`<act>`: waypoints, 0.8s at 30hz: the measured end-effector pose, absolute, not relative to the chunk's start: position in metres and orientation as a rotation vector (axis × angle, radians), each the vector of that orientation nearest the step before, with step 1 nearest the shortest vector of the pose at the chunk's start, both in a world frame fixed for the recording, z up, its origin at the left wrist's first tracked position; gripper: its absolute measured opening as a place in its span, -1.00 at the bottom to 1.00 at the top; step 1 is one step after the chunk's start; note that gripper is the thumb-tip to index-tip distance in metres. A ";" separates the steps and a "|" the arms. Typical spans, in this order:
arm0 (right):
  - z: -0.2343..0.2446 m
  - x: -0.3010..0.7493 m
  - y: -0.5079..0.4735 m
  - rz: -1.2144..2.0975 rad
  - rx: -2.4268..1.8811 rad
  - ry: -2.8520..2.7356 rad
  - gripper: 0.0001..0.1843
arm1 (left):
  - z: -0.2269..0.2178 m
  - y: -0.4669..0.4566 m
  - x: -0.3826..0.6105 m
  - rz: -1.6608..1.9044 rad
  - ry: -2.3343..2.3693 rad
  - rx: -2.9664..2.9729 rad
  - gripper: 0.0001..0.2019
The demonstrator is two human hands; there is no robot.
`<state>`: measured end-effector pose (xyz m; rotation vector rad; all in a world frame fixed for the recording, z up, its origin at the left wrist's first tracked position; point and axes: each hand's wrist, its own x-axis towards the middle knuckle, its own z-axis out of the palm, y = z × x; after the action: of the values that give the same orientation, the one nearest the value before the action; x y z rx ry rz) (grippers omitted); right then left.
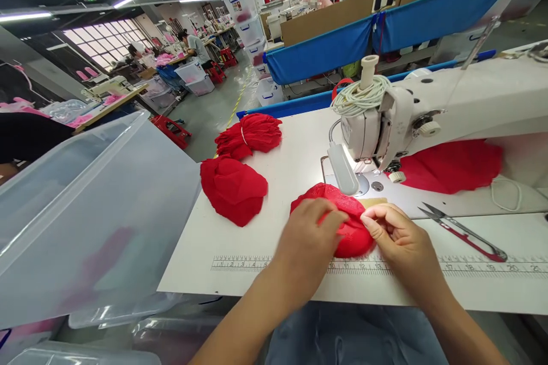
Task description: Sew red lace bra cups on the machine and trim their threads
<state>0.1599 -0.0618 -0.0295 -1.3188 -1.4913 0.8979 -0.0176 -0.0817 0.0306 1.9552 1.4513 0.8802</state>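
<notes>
A rounded red fabric piece (355,239) with a lacy-looking surface lies on the white sewing table, in front of the machine's needle area. My right hand (400,239) pinches its right edge between thumb and forefinger. Slightly blurred, my left hand (310,234) is closed over the middle of the same piece, its fingers curled into the cloth and partly hiding it. Just beyond the hands stands the white sewing machine (372,120), with a lamp (342,168) beside its needle. Thread snips (464,231) rest on the table to the right of my right hand.
To the left lie a stack of red fabric pieces (233,188) and a tied red bundle (252,134). More red cloth (449,165) is under the machine arm. A large translucent bin (141,205) adjoins the table's left edge. A printed ruler (244,263) runs along the front.
</notes>
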 end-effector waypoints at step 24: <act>-0.042 0.185 -0.065 0.479 -1.480 -1.772 -0.69 | -0.033 -0.039 0.005 1.113 1.351 1.728 -0.81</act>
<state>0.1850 -0.0652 -0.0421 -1.4804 -1.7717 0.4793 0.0051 -0.0388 -0.0333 1.7284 1.3508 1.1132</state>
